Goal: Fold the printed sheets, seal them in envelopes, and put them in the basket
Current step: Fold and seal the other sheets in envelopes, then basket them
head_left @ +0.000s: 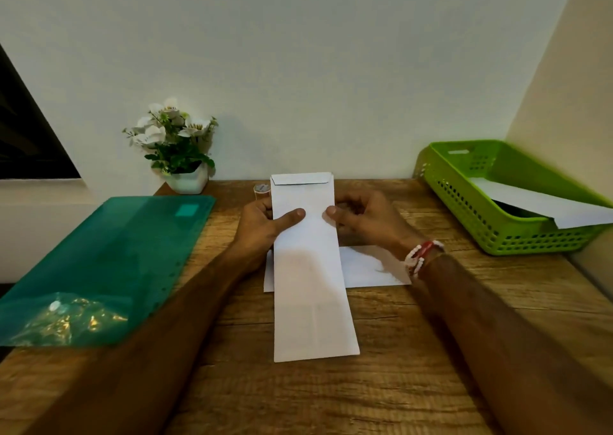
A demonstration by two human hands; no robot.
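**Envelope (311,302) held lengthwise over a wooden table (331,398)**

The long white envelope ran away from the person at the middle of the view, with its flap end farthest off. The left hand (262,224) gripped its left edge in the far half. Its thumb pressed flat on the top face, and its other fingers were behind the paper, out of sight. The right hand (361,219) pinched the right edge at the same level, thumb tip on the face and fingers curled beneath. A red and white bead bracelet (419,255) circled that wrist. Whether the flap was stuck down could not be told.

A white sheet (371,265) lay flat on the table under the envelope and showed on both sides of it. A small round object (261,189), too blurred to name, stood just behind the left hand. At the far right sat a green perforated basket (457,202) with white paper (544,205) in it, one corner overhanging the rim. On the left lay a teal plastic folder (109,252) with a crumpled clear bag (66,318) on its near end. A white pot of flowers (185,181) stood against the wall.
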